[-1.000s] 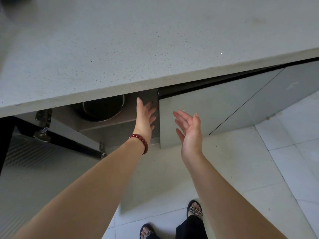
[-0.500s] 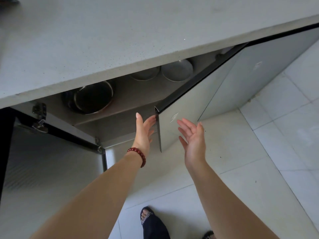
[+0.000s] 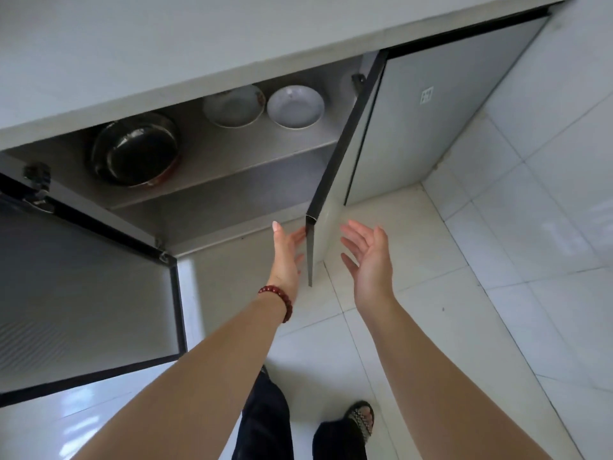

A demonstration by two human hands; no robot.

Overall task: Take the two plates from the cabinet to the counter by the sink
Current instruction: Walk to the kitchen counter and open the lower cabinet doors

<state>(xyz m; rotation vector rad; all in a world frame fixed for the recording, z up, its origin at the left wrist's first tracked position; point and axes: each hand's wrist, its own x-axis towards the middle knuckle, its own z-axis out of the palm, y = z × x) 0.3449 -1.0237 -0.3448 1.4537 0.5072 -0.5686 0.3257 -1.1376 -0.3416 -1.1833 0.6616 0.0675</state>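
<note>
Two pale plates stand side by side on the upper shelf of the open cabinet: a plate with a patterned rim (image 3: 234, 106) and, to its right, a plain white plate (image 3: 295, 106). My left hand (image 3: 286, 257), with a red bead bracelet on the wrist, is spread open, its fingers against the inner edge of the right cabinet door (image 3: 335, 180). My right hand (image 3: 368, 260) hangs open, palm up, just outside that door, holding nothing. Both hands are well below and in front of the plates.
A dark metal pot (image 3: 136, 151) sits at the shelf's left. The left cabinet door (image 3: 83, 293) stands wide open. The grey countertop (image 3: 199, 38) overhangs the cabinet. White floor tiles (image 3: 497, 277) lie to the right; my sandalled foot (image 3: 361, 418) is below.
The right cabinet door has swung from nearly shut to wide open, uncovering the two plates. Both hands have moved outward with the door.
</note>
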